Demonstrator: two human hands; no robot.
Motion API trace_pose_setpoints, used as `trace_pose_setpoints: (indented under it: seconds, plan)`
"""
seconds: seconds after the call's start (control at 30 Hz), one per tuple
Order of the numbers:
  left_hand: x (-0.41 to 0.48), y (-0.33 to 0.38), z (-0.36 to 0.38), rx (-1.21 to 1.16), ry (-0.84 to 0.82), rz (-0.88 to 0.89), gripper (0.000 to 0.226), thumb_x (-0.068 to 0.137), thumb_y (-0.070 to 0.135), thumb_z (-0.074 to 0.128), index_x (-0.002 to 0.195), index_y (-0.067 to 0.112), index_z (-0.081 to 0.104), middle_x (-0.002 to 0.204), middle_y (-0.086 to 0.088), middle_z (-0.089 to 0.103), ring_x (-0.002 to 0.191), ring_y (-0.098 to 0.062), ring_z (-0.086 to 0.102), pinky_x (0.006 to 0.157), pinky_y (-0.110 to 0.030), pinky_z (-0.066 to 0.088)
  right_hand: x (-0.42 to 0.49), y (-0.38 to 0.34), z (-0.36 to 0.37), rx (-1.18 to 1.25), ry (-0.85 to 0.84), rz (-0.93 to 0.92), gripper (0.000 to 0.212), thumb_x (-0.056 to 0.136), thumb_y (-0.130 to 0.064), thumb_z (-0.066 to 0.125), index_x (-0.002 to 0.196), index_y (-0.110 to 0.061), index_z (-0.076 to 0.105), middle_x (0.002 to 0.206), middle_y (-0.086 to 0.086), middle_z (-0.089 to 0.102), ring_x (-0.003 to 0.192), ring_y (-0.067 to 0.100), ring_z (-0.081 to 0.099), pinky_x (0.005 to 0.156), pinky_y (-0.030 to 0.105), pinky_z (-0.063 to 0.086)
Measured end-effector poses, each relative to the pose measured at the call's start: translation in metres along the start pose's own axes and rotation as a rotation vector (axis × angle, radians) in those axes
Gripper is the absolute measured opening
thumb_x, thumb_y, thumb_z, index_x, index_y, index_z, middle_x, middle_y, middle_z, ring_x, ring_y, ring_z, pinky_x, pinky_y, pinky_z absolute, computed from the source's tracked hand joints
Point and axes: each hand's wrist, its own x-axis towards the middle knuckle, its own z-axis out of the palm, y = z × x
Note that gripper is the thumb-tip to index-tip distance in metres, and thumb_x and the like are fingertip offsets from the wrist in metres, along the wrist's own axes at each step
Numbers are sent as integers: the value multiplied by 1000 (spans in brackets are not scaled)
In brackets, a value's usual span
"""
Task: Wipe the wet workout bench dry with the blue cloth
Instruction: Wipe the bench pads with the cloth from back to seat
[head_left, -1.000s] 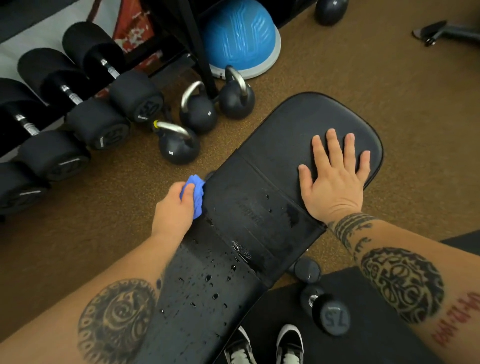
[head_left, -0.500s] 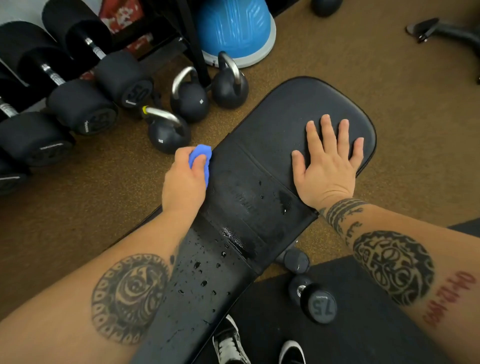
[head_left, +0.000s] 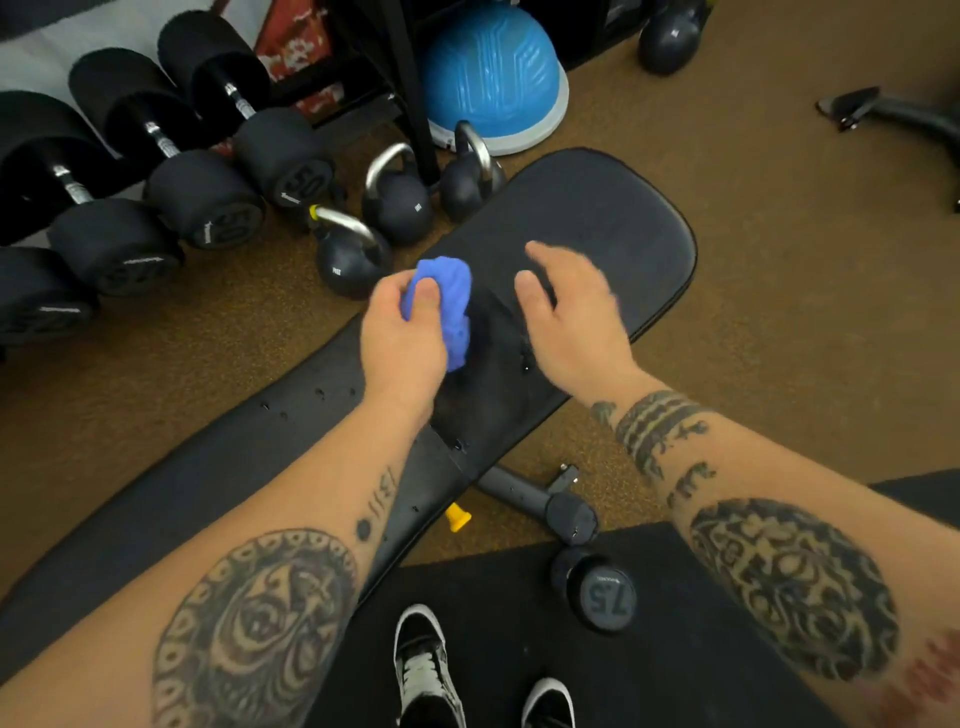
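The black padded workout bench (head_left: 613, 228) runs diagonally from lower left to upper right, with water drops on the long pad and near the seam between its two pads. My left hand (head_left: 402, 335) is raised over the middle of the bench and grips the bunched blue cloth (head_left: 449, 306), which hangs down from my fingers. My right hand (head_left: 569, 312) hovers just right of the cloth, blurred, fingers apart and curled, holding nothing.
Three kettlebells (head_left: 397, 208) stand on the brown floor left of the bench, beside a row of large dumbbells (head_left: 208, 208) and a blue balance dome (head_left: 493, 78). A small dumbbell (head_left: 605, 595) lies on the black mat near my shoes (head_left: 423, 670). The bench's foot bar (head_left: 540, 501) sticks out below.
My left hand lifted the cloth from the bench's left edge to over its middle. My right hand left the end pad and moved toward the cloth.
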Motion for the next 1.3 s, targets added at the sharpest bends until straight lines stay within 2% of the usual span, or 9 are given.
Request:
trace_pose_setpoints:
  seconds: [0.1,0.2,0.3,0.4,0.47,0.57,0.93,1.13,1.3]
  plan:
    - [-36,19,19,-434,-271,-254,37,98,45,53,111,15,69,111,-6,73,107,-21,69,95,-39,55,-38,-33,13,532,-91,172,58,99,-56,43,149,-26,41,148,-6,47,132,7,45,109,25,35]
    - [-55,19,6,-565,-403,-342,55,102,55,33,115,16,70,115,-2,74,109,-19,69,90,-37,57,-54,-32,8,544,88,241,46,101,-40,51,144,-24,45,136,-8,51,125,7,48,98,18,34]
    - [-43,-18,-27,60,-94,-55,35,101,42,48,127,27,66,132,8,64,127,-13,55,99,-23,44,-64,-9,-1,337,153,72,52,102,-37,51,149,-20,39,141,-11,44,129,6,41,107,22,30]
    - [-26,-72,-58,697,-176,-143,63,95,56,49,153,43,27,168,2,7,153,-29,2,119,-57,10,-70,21,20,-355,-67,-191,60,101,-44,45,154,-21,31,161,1,31,150,26,23,120,48,22]
    - [-23,-99,-62,825,-319,-254,77,92,68,44,152,54,-3,163,10,-26,149,-32,-24,112,-72,-4,-69,36,42,-636,-195,-292,63,100,-47,40,156,-19,29,165,6,23,153,36,12,119,64,15]
    - [-20,-119,-62,855,-357,-255,80,92,71,36,144,59,-22,154,15,-43,145,-30,-35,109,-74,-10,-56,37,59,-700,-215,-282,65,101,-48,37,156,-15,27,165,9,20,153,39,9,119,65,9]
    - [-16,-125,-60,816,-370,-246,78,91,71,37,139,64,-25,148,19,-49,142,-29,-39,108,-71,-16,53,-29,107,-697,-257,-315,62,104,-46,35,156,-15,21,167,6,11,152,40,-2,118,63,2]
    - [-17,-120,-59,833,-363,-271,78,93,66,38,141,63,-24,150,18,-47,144,-28,-37,110,-70,-14,-38,17,72,-614,-434,-716,55,96,-42,48,146,-21,44,157,-1,39,151,31,22,122,55,16]
    - [-18,-118,-60,834,-369,-267,78,93,68,37,141,62,-24,149,18,-48,143,-29,-38,110,-70,-15,-27,51,23,-730,-316,-550,54,96,-39,44,146,-18,45,155,1,42,148,31,27,120,57,17]
